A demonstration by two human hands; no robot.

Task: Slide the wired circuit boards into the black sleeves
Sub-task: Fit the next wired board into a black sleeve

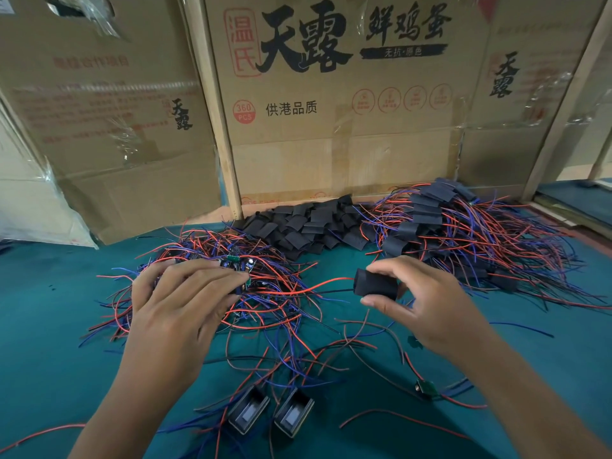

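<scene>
My right hand (420,306) pinches a black sleeve (376,286) between thumb and fingers; red and black wires run out of its left end toward the centre. My left hand (185,293) lies on the tangled pile of wired circuit boards (251,279), its fingertips curled on something dark at the pile's middle that I cannot make out. A heap of empty black sleeves (308,226) lies behind the pile. To the right sits a stack of sleeved boards with wires (463,233).
A green mat (49,342) covers the table. Cardboard boxes (331,111) wall off the back. Two small black open-topped holders (270,414) stand near the front edge. One loose green board with wires (427,389) lies at front right.
</scene>
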